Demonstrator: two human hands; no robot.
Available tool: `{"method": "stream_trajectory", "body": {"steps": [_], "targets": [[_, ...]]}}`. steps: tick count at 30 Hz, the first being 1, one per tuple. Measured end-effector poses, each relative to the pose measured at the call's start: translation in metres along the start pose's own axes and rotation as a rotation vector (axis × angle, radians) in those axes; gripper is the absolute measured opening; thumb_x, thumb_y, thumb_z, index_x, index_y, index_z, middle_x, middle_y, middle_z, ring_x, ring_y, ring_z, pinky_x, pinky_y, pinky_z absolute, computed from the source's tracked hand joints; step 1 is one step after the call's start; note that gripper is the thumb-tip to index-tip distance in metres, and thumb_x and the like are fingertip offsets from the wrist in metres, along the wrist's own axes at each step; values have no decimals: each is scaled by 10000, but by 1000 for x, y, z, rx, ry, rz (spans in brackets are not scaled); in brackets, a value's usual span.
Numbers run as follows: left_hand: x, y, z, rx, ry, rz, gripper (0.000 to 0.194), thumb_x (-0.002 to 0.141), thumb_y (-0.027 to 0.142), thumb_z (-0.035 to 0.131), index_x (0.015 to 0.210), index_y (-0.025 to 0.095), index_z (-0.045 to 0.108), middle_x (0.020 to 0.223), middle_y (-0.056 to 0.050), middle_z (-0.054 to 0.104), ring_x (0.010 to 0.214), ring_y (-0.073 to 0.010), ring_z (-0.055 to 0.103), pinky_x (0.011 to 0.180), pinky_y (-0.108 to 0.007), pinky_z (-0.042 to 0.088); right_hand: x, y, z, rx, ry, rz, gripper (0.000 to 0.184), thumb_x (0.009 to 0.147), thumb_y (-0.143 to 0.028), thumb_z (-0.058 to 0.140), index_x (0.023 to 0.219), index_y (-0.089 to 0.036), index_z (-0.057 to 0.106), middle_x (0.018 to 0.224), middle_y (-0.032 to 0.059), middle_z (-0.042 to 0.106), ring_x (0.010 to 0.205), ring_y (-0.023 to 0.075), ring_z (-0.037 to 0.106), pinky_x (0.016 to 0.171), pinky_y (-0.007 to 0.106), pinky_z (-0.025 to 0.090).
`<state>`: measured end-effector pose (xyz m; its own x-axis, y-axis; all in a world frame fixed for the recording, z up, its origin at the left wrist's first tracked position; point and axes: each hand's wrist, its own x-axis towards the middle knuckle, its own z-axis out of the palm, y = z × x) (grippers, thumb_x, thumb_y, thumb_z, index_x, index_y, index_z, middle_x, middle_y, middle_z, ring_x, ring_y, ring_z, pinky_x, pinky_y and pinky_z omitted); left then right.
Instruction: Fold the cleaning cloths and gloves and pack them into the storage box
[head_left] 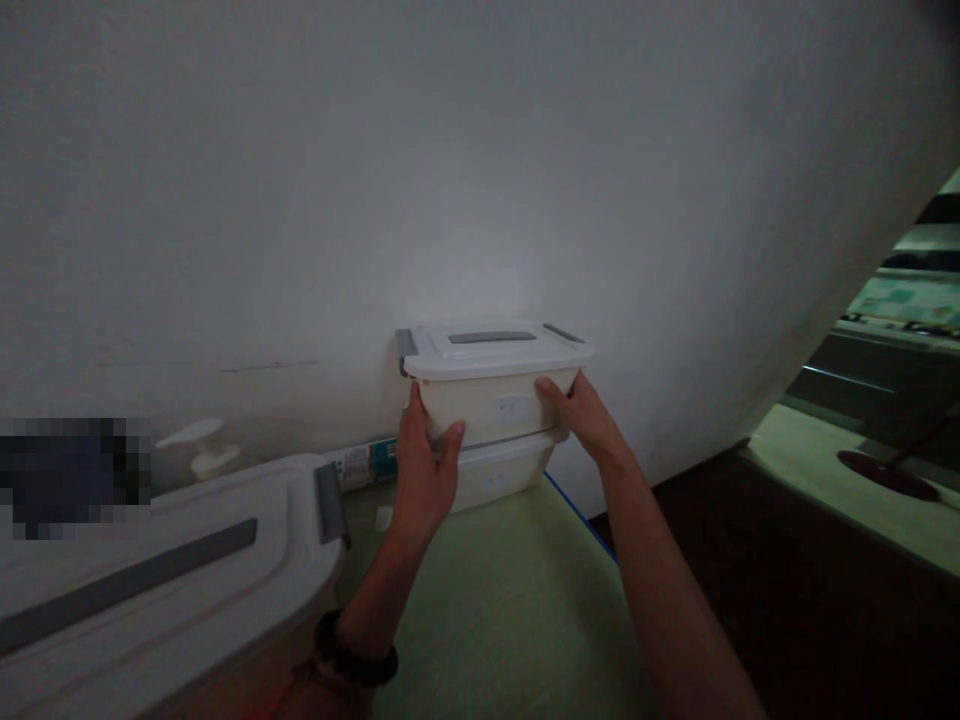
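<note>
A cream storage box (480, 402) with a white lid, grey handle and grey side latches sits on top of a similar lower box (495, 474), against the wall. My left hand (431, 455) grips its left end, thumb on the front face and fingers round the side. On the right end, my right hand (574, 405) holds it with the thumb on the front and the other fingers mostly hidden behind the corner. Whether the upper box rests fully on the lower one I cannot tell.
A larger lidded box (285, 520) stands at the left on the greenish tabletop (495, 600). Behind it are a white pump bottle top (206, 445) and a printed package (367, 463). The table's blue edge (581, 515) runs at right, beside dark floor (720, 530).
</note>
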<state>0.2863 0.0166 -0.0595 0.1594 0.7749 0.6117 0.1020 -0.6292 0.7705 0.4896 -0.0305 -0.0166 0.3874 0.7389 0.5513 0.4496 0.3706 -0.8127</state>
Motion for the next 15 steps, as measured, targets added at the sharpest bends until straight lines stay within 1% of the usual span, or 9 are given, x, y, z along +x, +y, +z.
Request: {"method": "stream_trajectory", "body": {"steps": [2, 4, 7, 9, 11, 13, 15], "targets": [[-2, -7, 4, 104, 26, 39, 733, 834, 334, 565, 1442, 118, 217, 1437, -212, 375, 1321, -320, 354, 1086, -518, 271, -1, 3, -1, -16, -24, 17, 679, 693, -593, 654, 1221, -181, 537, 1198, 155, 626, 1147, 313, 560, 1006, 537, 409], [-3, -13, 6, 165, 55, 51, 807, 800, 355, 608, 1451, 132, 185, 1457, -214, 346, 1334, -334, 330, 1086, -532, 258, -2, 4, -3, -24, -42, 22, 710, 691, -578, 664, 1266, -194, 500, 1244, 145, 600, 1175, 303, 540, 1023, 527, 396], [-6, -16, 7, 204, 54, -1, 901, 765, 399, 651, 1462, 138, 143, 1481, -218, 305, 1354, -349, 296, 1088, -536, 255, -3, 6, -3, -27, -66, 24, 773, 675, -558, 687, 1321, -218, 435, 1327, 129, 538, 1215, 276, 508, 1050, 494, 381], [-7, -15, 6, 229, 22, -34, 863, 774, 394, 643, 1449, 119, 181, 1439, -225, 365, 1334, -354, 325, 1065, -538, 293, -4, 10, -2, -26, -83, 26, 774, 674, -553, 691, 1321, -216, 433, 1346, 129, 522, 1217, 267, 508, 1054, 477, 382], [-8, -12, 6, 256, 6, -25, 785, 792, 364, 625, 1425, 108, 237, 1377, -219, 436, 1298, -353, 369, 1040, -539, 324, -3, 17, -3, -24, -97, 35, 731, 691, -567, 668, 1294, -207, 465, 1315, 136, 551, 1192, 269, 531, 1037, 479, 400], [-10, -9, 6, 292, 11, -10, 756, 801, 354, 614, 1408, 81, 254, 1346, -229, 450, 1266, -357, 398, 1028, -538, 331, -2, 25, -3, -25, -103, 48, 680, 709, -589, 637, 1249, -195, 511, 1264, 146, 592, 1156, 281, 559, 1009, 493, 423], [-12, -7, 7, 339, 9, -13, 769, 809, 377, 599, 1404, 48, 239, 1338, -254, 437, 1247, -371, 405, 1020, -548, 330, -1, 32, -4, -29, -100, 56, 645, 715, -601, 622, 1201, -183, 549, 1234, 156, 613, 1134, 293, 574, 988, 506, 434]]}}
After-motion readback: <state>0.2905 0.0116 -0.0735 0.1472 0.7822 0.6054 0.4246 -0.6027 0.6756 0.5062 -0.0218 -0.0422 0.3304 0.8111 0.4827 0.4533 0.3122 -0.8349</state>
